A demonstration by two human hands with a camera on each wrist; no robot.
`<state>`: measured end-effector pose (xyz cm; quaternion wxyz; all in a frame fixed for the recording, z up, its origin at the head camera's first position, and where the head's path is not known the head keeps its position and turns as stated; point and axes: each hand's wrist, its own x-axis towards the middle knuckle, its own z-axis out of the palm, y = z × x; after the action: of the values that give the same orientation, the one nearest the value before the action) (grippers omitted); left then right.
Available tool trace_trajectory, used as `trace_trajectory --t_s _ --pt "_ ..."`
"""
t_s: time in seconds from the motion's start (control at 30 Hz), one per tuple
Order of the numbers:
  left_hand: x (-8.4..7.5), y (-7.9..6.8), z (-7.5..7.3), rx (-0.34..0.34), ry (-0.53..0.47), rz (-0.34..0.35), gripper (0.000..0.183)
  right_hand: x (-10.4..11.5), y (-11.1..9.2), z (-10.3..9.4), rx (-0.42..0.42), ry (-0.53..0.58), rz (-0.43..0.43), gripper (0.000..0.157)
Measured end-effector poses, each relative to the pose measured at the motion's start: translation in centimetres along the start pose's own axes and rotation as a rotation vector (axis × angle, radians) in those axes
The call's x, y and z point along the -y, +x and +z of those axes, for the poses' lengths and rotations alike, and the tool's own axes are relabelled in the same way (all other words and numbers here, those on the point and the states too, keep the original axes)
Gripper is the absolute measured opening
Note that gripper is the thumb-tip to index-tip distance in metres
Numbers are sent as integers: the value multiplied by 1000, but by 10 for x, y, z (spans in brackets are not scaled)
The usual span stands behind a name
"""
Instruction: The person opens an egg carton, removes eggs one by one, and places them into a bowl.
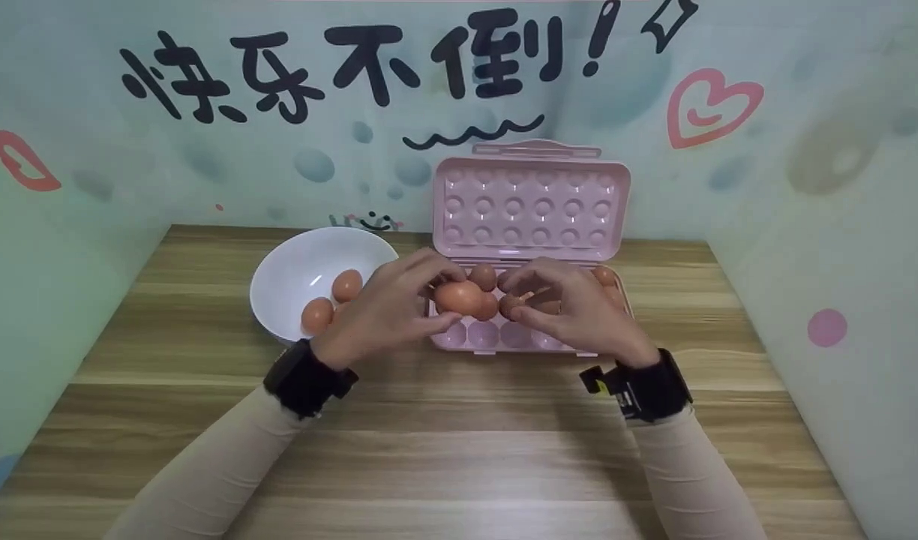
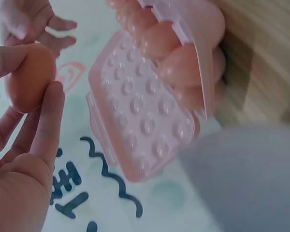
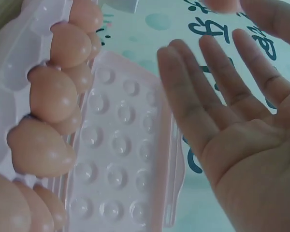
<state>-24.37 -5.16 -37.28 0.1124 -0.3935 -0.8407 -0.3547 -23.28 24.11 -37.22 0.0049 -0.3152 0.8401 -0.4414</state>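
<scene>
A brown egg point(image 1: 459, 298) is pinched between the thumb and fingers of my left hand point(image 1: 391, 304), raised above the left part of the pink egg carton point(image 1: 483, 334). In the left wrist view the same egg point(image 2: 31, 77) stands nearly upright between thumb and fingertips. My right hand point(image 1: 579, 307) hovers over the right part of the carton, holding nothing. The right wrist view shows its fingers point(image 3: 227, 77) spread and loosely extended. Brown eggs point(image 3: 53, 92) sit in the carton's back and middle rows, partly hidden by my hands; visible front cups have no eggs.
The carton's dimpled lid point(image 1: 530, 206) stands raised against the patterned backdrop point(image 1: 279, 172). Left of the carton, a white bowl point(image 1: 279, 285) with several brown eggs point(image 1: 347, 286) rests on the wood-grain table point(image 1: 459, 450), partly behind my left hand. Walls flank both sides.
</scene>
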Motion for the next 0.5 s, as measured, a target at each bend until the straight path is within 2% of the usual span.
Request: trace_trajectory --t_s 0.13,0.23,0.37,0.5 --pt "9 -6 -24 19 39 -46 39 -4 -2 -4 -27 -260 0 31" --pt "18 -14 -42 33 103 -92 38 -7 -3 -7 -28 -392 -8 36" --pt "30 -27 -65 41 192 -149 39 -12 -5 -8 -9 -450 -27 42" --pt "41 -38 -85 40 188 -191 41 -16 -9 -10 7 -474 -28 47"
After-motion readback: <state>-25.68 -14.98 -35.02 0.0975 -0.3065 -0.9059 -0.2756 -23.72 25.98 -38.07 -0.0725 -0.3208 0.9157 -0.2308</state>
